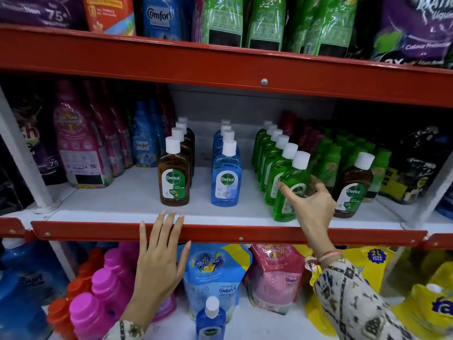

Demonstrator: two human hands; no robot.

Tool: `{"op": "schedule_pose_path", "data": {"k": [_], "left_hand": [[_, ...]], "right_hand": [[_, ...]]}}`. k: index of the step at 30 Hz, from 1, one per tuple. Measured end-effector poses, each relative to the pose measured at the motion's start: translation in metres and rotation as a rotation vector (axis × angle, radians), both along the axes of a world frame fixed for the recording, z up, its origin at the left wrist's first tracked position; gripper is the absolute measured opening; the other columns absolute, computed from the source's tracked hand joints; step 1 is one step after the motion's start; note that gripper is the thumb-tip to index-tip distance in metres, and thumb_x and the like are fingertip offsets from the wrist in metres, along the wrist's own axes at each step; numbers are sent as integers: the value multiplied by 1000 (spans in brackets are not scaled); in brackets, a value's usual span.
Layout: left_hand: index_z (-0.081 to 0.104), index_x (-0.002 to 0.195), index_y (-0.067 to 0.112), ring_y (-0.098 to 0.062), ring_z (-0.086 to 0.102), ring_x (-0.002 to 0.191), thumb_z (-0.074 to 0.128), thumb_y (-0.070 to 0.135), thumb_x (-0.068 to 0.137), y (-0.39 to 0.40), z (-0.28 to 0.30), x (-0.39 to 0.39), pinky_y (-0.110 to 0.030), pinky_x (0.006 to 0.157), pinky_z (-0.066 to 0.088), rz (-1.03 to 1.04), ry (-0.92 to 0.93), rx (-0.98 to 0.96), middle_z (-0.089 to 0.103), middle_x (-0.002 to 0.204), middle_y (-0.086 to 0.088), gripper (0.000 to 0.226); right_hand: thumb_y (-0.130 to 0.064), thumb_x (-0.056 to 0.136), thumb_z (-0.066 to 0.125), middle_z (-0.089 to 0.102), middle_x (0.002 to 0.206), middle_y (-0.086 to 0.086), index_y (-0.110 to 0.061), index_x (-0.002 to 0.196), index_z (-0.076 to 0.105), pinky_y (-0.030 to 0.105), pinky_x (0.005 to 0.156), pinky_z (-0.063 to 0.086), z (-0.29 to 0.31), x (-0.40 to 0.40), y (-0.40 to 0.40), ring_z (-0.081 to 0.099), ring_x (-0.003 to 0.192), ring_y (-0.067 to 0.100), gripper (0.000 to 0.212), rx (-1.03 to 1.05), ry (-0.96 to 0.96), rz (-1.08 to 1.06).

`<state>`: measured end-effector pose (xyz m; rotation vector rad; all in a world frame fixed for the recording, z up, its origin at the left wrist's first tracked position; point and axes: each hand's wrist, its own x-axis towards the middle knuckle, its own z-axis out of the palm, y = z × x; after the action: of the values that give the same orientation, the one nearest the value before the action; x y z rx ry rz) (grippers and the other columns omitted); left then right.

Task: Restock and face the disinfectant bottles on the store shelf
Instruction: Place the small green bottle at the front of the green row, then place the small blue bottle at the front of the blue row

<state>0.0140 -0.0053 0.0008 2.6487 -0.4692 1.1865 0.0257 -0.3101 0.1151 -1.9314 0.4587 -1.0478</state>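
Shelf (117, 197): white board with a red lip (269, 233); Dettol rows run back in brown, blue and green.
Right hand (313, 204): thumb and fingers curl round the leaning front green Dettol bottle (294, 174).
Left hand (159, 256): spread flat on the lip.
Doing it well: stand the bottle upright, label forward, level with the neighbouring fronts.

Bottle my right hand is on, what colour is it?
The bottle is green with a white cap; the head view shows it.
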Motion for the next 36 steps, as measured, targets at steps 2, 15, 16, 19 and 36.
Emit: {"op": "schedule_pose_path", "data": {"k": [2, 15, 16, 19, 36], "left_hand": [[43, 146, 9, -33, 36, 143, 28, 44, 103, 0, 1, -1, -58, 122, 13, 0, 8, -5, 52, 146, -17, 58], [46, 144, 7, -37, 42, 141, 36, 40, 100, 1, 3, -6, -63, 120, 19, 9, 21, 6, 53, 144, -18, 56], [46, 144, 7, -37, 42, 141, 37, 40, 100, 0, 3, -7, -63, 120, 19, 10, 24, 2, 53, 144, -18, 56], [45, 145, 6, -38, 41, 141, 39, 39, 100, -1, 3, -7, -63, 120, 18, 20, 35, 2, 53, 144, -19, 56], [35, 150, 8, -37, 28, 148, 45, 38, 101, -2, -6, 5, -61, 123, 6, 2, 27, -27, 44, 150, -20, 58]], "right_hand": [[-72, 57, 75, 72, 102, 10, -13, 120, 62, 37, 78, 55, -1, 1, 1, 67, 94, 27, 88, -7, -7, -16], [-46, 74, 79, 41, 141, 10, -12, 141, 41, 43, 106, 44, -23, -30, 24, 46, 128, 24, 84, -46, -120, 22], [-40, 76, 79, 41, 139, 8, -14, 139, 43, 43, 106, 45, -31, -38, 31, 47, 126, 22, 77, -37, -166, 35], [-22, 79, 79, 44, 129, 7, -10, 130, 52, 38, 101, 48, -65, -62, 59, 52, 116, 21, 59, -39, -252, 101], [-35, 60, 89, 47, 113, 4, -8, 125, 45, 38, 89, 50, -271, -116, 186, 45, 105, 21, 82, 161, 394, 200]]}}
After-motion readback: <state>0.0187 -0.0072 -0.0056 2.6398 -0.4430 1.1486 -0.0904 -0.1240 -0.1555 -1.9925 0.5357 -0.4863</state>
